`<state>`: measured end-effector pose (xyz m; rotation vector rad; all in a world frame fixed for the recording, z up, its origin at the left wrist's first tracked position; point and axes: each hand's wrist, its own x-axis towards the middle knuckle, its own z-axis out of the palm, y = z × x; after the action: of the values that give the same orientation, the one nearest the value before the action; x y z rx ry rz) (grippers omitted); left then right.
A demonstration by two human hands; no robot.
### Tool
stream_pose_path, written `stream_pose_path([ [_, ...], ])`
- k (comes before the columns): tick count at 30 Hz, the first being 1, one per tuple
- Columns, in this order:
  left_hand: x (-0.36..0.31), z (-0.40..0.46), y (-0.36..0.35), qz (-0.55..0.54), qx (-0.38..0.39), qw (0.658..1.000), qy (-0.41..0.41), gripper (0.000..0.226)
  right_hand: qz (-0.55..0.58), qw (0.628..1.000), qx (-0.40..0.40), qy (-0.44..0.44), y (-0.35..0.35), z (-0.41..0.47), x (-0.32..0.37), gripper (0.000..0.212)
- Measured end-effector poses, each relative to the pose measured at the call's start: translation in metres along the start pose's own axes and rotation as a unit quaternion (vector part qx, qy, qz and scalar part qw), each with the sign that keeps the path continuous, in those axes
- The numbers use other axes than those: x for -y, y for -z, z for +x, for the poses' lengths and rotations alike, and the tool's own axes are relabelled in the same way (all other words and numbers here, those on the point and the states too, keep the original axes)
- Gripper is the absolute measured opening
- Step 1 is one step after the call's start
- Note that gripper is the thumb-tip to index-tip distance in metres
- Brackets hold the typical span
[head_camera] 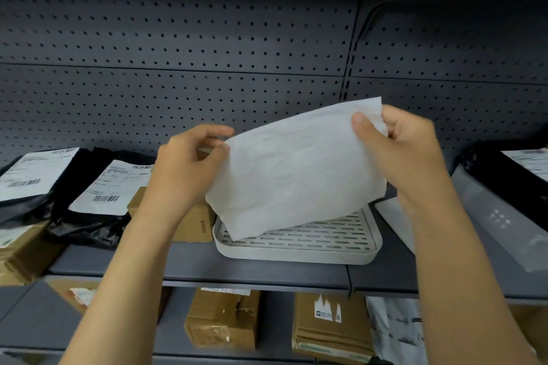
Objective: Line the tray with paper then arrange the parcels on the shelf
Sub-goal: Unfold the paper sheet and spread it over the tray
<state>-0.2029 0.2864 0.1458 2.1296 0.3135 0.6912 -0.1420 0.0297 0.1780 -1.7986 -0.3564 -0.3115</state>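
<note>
A white sheet of paper (pixel 293 169) hangs tilted above a pale slotted tray (pixel 299 252) that sits on the dark shelf (pixel 255 270). My left hand (pixel 189 163) pinches the sheet's upper left edge. My right hand (pixel 406 145) grips its upper right corner, higher up. The paper's lower edge dips into the tray's left part and hides the tray's back. Black parcel bags with white labels (pixel 89 187) and a small brown box (pixel 192 222) lie left of the tray.
A grey pegboard wall (pixel 207 53) backs the shelf. A grey bag (pixel 498 216) and a black labelled parcel (pixel 522 169) lie at the right. Cardboard boxes (pixel 222 320) and padded envelopes (pixel 332 326) fill the lower shelf. Another shelf edge overhangs at the top.
</note>
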Motion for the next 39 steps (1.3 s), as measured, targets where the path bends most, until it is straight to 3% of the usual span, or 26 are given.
stream_pose_path([
  [4, -0.016, -0.005, -0.014, -0.022, -0.006, 0.998, -0.062, 0.02, -0.003, 1.0, 0.029, 0.008, -0.003, -0.002, 0.004, 0.015],
  [8, -0.042, -0.014, -0.034, -0.033, -0.018, 0.975, -0.219, 0.024, -0.024, 0.998, 0.045, 0.027, -0.005, -0.004, 0.011, 0.015],
  [11, -0.058, -0.025, -0.049, -0.071, 0.041, 0.956, -0.281, 0.023, -0.004, 0.999, 0.022, 0.026, -0.002, -0.001, 0.013, 0.016],
  [13, -0.065, -0.032, -0.059, -0.073, 0.106, 0.948, -0.292, 0.035, 0.029, 0.999, 0.007, 0.021, -0.002, 0.0, 0.015, 0.013],
  [17, -0.071, -0.041, -0.071, -0.154, 0.141, 0.945, -0.252, 0.059, 0.114, 0.992, -0.037, -0.026, 0.002, 0.002, 0.018, 0.033],
  [21, -0.068, -0.041, -0.07, -0.267, 0.164, 0.933, -0.178, 0.05, 0.293, 0.954, -0.001, -0.062, 0.009, -0.002, 0.019, 0.024],
  [24, -0.064, -0.037, -0.068, -0.338, 0.215, 0.904, -0.148, 0.058, 0.383, 0.921, 0.068, -0.033, 0.012, -0.003, 0.016, 0.014],
  [27, -0.064, -0.035, -0.068, -0.35, 0.246, 0.893, -0.14, 0.068, 0.301, 0.95, 0.079, 0.017, 0.007, -0.004, 0.012, 0.018],
  [32, -0.07, -0.036, -0.07, -0.363, 0.202, 0.903, -0.107, 0.027, 0.19, 0.976, 0.072, 0.082, -0.001, -0.01, 0.008, 0.017],
  [35, -0.072, -0.036, -0.069, -0.355, 0.206, 0.907, -0.091, 0.038, 0.168, 0.981, 0.05, 0.088, -0.004, -0.015, 0.01, 0.014],
  [39, -0.075, -0.034, -0.07, -0.351, 0.185, 0.914, -0.084, 0.034, 0.149, 0.985, 0.028, 0.085, -0.012, -0.022, 0.012, 0.019],
])
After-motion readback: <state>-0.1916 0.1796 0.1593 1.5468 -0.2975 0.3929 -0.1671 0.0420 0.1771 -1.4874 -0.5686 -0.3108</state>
